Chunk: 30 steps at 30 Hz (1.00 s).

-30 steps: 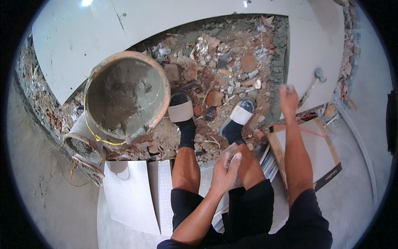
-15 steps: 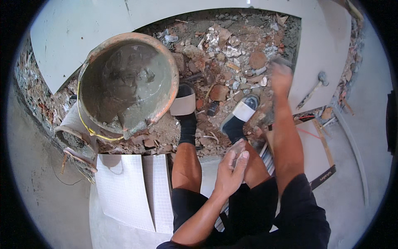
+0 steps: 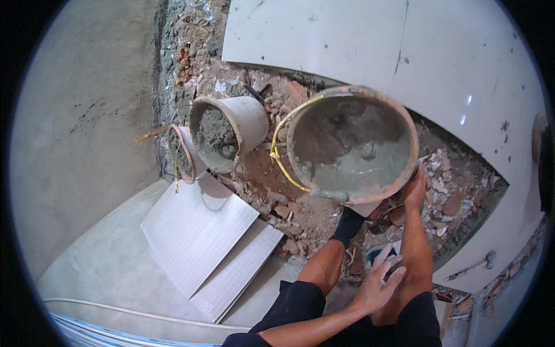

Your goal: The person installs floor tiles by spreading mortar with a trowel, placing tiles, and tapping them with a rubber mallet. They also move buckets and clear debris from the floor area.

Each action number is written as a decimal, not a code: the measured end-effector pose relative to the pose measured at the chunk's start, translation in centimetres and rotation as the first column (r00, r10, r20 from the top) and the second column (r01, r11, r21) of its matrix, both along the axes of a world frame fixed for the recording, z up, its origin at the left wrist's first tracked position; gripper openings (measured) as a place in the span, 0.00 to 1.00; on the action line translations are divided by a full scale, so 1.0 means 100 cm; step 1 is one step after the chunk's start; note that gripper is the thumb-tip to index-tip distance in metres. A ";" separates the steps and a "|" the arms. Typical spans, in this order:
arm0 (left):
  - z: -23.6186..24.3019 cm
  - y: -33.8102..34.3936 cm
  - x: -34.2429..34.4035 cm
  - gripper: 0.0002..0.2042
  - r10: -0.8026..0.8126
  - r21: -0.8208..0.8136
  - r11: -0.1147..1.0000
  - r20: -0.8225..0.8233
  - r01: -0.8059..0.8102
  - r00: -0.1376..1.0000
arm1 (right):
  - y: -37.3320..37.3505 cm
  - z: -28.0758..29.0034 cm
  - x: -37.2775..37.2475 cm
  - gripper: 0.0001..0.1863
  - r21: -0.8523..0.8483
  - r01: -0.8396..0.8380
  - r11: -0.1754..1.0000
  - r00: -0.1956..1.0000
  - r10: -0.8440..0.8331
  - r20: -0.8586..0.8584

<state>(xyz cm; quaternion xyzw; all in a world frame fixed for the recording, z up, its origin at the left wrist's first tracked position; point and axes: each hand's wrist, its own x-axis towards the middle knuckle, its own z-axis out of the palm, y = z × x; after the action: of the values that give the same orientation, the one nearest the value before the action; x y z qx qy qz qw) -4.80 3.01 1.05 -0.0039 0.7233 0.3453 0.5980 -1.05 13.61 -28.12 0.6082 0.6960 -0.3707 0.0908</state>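
Observation:
A large round bucket (image 3: 399, 110) holds wet grey mortar (image 3: 347, 170), with a yellow cord handle (image 3: 276, 151) hanging at its left side. Up against its lower right rim is my right hand (image 3: 414, 188). The fingers there are partly hidden beside the bucket, so whether they grip it does not show. My left hand (image 3: 378, 289) hovers above my right foot, near my right forearm, with its dusty fingers apart and nothing in them. A large pale tile (image 3: 352, 46) lies beyond the bucket, over the edge of the rubble.
Left of the big bucket, a tipped bucket (image 3: 251, 118) contains rough grey mortar; a smaller container (image 3: 191, 153) leans beside it. Two white gridded panels (image 3: 199, 231) lie nearer. Broken rubble (image 3: 451, 179) surrounds my feet. A hammer (image 3: 477, 266) rests on the tile at right.
The view has turned left, bringing the tipped bucket into fuller sight. My right hand has gone from the tile's edge to the big bucket's side. My left hand stays low, fingers spread wider.

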 end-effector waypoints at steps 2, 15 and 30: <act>0.001 0.004 -0.004 0.20 0.106 0.071 0.992 -0.030 -0.103 0.994 | 0.003 0.013 0.011 0.34 -0.001 -0.004 1.000 0.997 0.004 0.083; 0.122 -0.126 -0.050 0.20 0.013 -0.008 1.000 -0.580 -0.022 0.815 | -0.020 0.414 0.283 0.37 -0.336 0.311 0.889 0.949 -0.311 0.054; 0.289 -0.455 0.015 0.24 -0.020 -0.614 0.760 -0.350 -0.213 0.937 | -0.034 0.618 0.317 0.20 -0.421 0.419 0.805 0.906 -0.344 0.245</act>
<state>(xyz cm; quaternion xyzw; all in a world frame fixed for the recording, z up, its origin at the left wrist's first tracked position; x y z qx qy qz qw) -3.31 -42.53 29.90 -0.1873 0.8871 0.1031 0.4091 30.63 10.19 33.64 0.7234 0.4406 -0.4877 0.2116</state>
